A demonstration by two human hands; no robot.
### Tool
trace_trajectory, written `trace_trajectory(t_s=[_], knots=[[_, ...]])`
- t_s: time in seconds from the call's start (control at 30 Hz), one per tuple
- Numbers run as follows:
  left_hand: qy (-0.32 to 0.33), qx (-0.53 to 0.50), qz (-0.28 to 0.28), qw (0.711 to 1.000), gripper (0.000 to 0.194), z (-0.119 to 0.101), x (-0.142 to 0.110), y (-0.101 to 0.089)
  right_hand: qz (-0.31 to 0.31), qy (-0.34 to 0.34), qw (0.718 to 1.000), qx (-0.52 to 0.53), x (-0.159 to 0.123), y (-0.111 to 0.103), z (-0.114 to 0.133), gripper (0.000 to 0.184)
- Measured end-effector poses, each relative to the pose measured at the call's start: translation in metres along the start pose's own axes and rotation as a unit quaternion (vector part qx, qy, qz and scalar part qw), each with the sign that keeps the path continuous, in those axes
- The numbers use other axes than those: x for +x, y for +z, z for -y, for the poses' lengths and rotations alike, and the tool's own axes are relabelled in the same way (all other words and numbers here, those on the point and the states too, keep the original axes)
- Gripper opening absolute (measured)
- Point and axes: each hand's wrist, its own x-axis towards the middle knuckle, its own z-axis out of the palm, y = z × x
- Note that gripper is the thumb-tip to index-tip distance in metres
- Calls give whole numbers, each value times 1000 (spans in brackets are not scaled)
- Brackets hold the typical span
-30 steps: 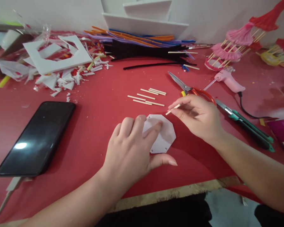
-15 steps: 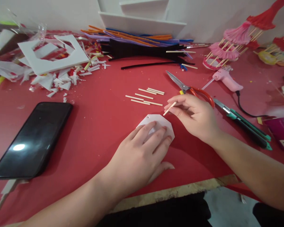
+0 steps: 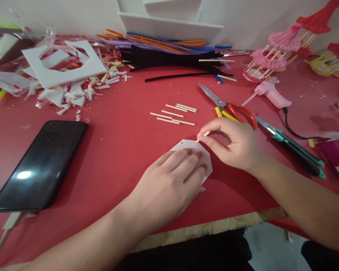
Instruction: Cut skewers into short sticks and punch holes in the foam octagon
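Note:
Low over the table in front of me is a white octagonal foam board piece [image 3: 207, 160] with a small hole near its far edge. My left hand [image 3: 177, 177] grips it, fingers laid over the top and thumb at the near right edge, mostly hidden. Between thumb and fingertips, my right hand [image 3: 228, 141] pinches a short wooden stick [image 3: 206, 133]. The stick's lower tip meets the far right edge area of the board; whether it sits in a hole I cannot tell. Several similar loose sticks [image 3: 172, 113] lie just beyond.
Red-handled scissors [image 3: 220, 102], a pink glue gun [image 3: 272, 94] and a green-black utility knife [image 3: 293, 148] lie right. A phone [image 3: 39, 165] with a cable is left. Foam scraps [image 3: 73, 96], pipe cleaners [image 3: 169, 58] and pink tiered stick models [image 3: 279, 49] line the back.
My left hand has spread its fingers over the board, then drawn its thumb in at the edge. The board has shifted slightly. My right hand has brought the stick down to the board's edge.

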Motion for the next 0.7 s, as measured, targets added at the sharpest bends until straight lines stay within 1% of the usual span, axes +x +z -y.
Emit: trace_trajectory(t_s=[0.2, 0.43, 0.6, 0.7], knots=[[-11, -10, 22, 1000, 33, 1, -2, 0, 21, -5, 1000, 3, 0, -1, -1, 9], [-7, -1, 13, 1000, 33, 0, -1, -1, 24, -5, 1000, 2, -1, -1, -1, 9], [-9, -6, 18, 1000, 32, 0, -1, -2, 27, -8, 1000, 6, 0, -1, -1, 9], [-10, -7, 17, 1000, 32, 1, -1, -1, 28, 1, 999, 15, 1, -1, 0, 9]])
